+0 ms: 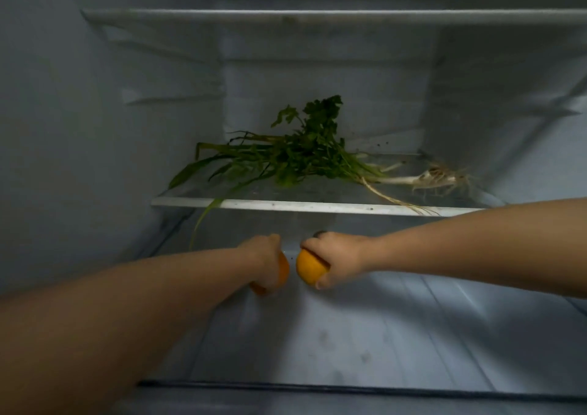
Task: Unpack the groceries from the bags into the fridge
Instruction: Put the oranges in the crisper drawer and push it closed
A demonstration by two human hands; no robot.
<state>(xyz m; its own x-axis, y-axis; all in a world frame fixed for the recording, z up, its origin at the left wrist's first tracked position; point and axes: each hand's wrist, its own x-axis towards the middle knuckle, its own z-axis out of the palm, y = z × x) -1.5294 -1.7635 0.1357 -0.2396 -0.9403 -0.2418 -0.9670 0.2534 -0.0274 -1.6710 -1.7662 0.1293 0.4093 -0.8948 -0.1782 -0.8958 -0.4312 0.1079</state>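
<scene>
While herbs (305, 154) lie above, left hand (265, 260) and right hand (336, 257) each grasp 1 orange — left orange (282, 271), right orange (309, 268).

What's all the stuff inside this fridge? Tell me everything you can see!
oranges: two, orange, one in each hand, below the glass shelf, left one, right one
leafy greens: one bunch, dark green, lying on the glass shelf
spring onions: a few, white with roots, on the same shelf, right side
glass shelf: one, clear with white edge, middle
upper shelf: one, white, top
left hand: holds an orange
right hand: holds an orange
</scene>
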